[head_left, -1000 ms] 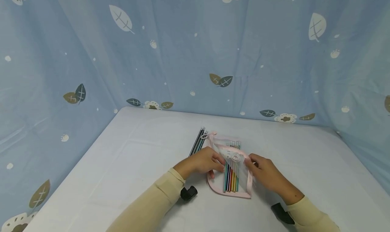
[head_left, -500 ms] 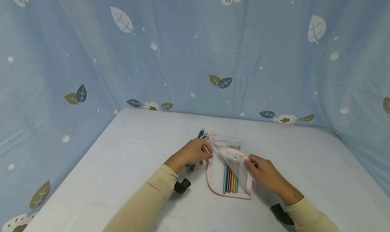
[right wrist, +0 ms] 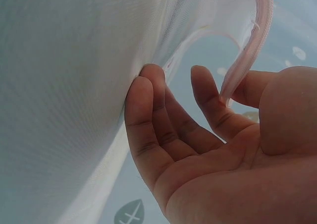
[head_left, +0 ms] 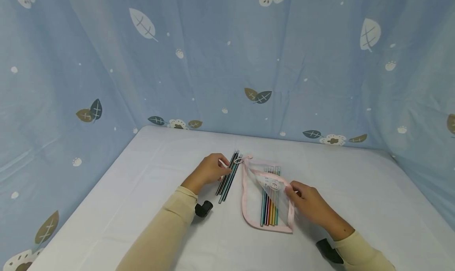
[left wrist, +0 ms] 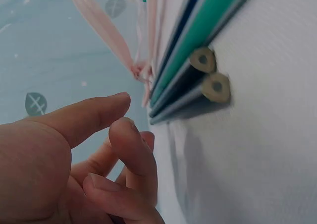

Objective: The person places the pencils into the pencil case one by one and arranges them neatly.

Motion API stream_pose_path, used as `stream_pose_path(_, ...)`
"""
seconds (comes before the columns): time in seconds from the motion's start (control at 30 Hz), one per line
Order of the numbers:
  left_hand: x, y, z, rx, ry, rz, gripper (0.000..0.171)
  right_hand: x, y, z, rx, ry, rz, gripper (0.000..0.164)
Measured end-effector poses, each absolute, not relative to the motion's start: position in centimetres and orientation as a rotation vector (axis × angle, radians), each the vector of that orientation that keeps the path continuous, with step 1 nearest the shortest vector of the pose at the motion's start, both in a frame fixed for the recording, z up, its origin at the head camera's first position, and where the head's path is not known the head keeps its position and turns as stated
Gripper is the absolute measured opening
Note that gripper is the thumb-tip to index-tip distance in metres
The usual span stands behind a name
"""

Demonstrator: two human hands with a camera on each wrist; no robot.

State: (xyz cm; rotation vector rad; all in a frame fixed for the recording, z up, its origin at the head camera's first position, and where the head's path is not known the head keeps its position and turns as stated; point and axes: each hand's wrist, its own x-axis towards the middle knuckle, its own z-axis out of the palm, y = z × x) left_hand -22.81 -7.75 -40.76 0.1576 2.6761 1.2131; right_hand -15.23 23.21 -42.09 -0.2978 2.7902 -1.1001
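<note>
A mesh zipper pouch [head_left: 267, 229] with pink edging lies on the table, its top panel folded back. Several colored pencils [head_left: 269, 211] rest inside it. My right hand [head_left: 309, 202] pinches the pink zipper edge [right wrist: 252, 48] between thumb and index finger and lifts it, the other fingers against the mesh [right wrist: 64, 85]. To the pouch's left, a small bundle of dark and teal pencils [head_left: 226, 188] lies slanted on the table. My left hand [head_left: 209, 170] is beside that bundle, fingers bent loosely with nothing between them; in the left wrist view the pencils [left wrist: 190, 53] sit just past its fingertips.
A white cloth covers the table [head_left: 170, 156], and a blue patterned curtain [head_left: 213, 65] hangs behind and along both sides. Black wrist devices [head_left: 203, 209] sit under both forearms. A pink cord loop [head_left: 239, 159] at the pouch's top corner overlaps the loose pencils.
My left hand has moved left and away from the pouch opening to the loose pencils, uncovering more of them. My right hand stays at the pouch's edge.
</note>
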Motion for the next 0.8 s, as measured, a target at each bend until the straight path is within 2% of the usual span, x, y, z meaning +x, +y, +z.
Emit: stream_pose_path(0.8, -23.59, -8.68, -41.68, 0.066, 2.677, 1.149, 0.022, -15.42, 23.17, -42.19, -0.301, 2.780, -1.103, 0.027)
